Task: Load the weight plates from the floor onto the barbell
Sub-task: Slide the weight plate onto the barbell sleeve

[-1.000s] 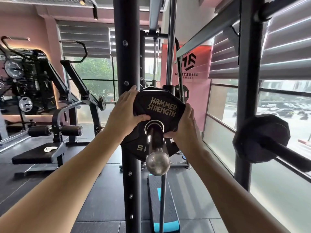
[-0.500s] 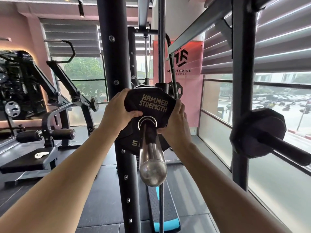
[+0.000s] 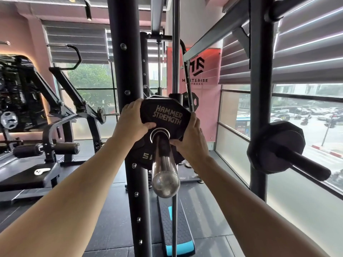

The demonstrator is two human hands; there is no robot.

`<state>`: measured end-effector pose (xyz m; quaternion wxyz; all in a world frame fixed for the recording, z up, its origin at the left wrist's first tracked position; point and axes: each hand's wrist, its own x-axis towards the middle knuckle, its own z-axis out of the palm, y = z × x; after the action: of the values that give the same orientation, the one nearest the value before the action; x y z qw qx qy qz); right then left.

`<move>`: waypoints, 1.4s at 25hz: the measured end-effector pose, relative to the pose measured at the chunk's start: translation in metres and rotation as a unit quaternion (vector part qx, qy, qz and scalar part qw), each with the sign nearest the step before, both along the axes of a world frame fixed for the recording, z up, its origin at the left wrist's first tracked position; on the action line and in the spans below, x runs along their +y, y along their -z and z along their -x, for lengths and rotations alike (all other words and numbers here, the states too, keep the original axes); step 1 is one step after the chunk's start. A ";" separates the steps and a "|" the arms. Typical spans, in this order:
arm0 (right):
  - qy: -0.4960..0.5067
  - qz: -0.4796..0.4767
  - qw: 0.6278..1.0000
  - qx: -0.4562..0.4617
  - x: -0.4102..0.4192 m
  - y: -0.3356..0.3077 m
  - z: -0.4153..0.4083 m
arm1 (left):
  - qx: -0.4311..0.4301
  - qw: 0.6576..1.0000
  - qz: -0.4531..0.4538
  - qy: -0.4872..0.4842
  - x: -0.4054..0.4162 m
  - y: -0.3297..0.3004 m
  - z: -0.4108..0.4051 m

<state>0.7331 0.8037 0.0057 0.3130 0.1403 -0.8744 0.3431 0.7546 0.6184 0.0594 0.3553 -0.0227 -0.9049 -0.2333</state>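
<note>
Black Hammer Strength weight plate (image 3: 168,115) threaded on the chrome barbell sleeve (image 3: 164,164), well in from the rounded sleeve end (image 3: 166,184), which points toward the camera. Plate upright, face to the viewer, "HAMMER STRENGTH" lettering across the upper half and a "5" low on the left. Second black plate directly behind it on the same sleeve, only its lower rim showing.

Left hand (image 3: 132,121) on the plate's upper left edge: fingers wrapped over the rim and out of sight behind it, thumb (image 3: 148,125) laid across the front face just beside the centre hole. Grasping the plate. Right hand (image 3: 191,138) on the plate's right edge: fingers curled round the rim, fingertips (image 3: 173,142) pressing the face close under the hole. Also grasping the plate. Both forearms stretched forward from the bottom corners of the view.

Black rack upright (image 3: 128,71) with bolt holes just left of the plate, partly behind the left hand. Farther right, a second upright (image 3: 259,108) carrying a black storage peg (image 3: 304,163) with a dark plate (image 3: 274,145) on it, well apart from the hands. Below the sleeve, on the dark rubber floor (image 3: 107,229), a black step platform with blue trim (image 3: 178,245). To the left, a padded bench (image 3: 24,178) with a small white object (image 3: 41,171) lying on it, and roller pads (image 3: 66,148) above. Windows (image 3: 306,117) on the right, street and parked cars beyond. Red wall sign (image 3: 196,71) behind the rack.
</note>
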 end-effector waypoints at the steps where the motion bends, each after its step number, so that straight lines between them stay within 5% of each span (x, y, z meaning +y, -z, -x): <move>1: -0.001 -0.006 1.000 -0.001 0.003 -0.003 -0.001 | -0.023 1.000 0.017 -0.010 0.002 -0.003 -0.003; 16: 0.094 -0.057 0.991 0.074 0.187 -0.015 -0.076 | -0.069 0.944 0.316 0.062 0.199 -0.021 -0.098; 23: 0.208 -0.047 0.977 0.026 0.383 0.059 -0.124 | -0.022 0.947 0.273 0.169 0.381 0.051 -0.096; 35: 0.394 -0.021 0.907 -0.147 0.634 0.202 -0.215 | -0.088 0.893 0.271 0.348 0.656 0.192 -0.099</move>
<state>0.9485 1.4381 -0.1964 0.2878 -0.2608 -0.9017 0.1902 0.8533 1.2742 -0.1322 0.1499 -0.4111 -0.8947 -0.0894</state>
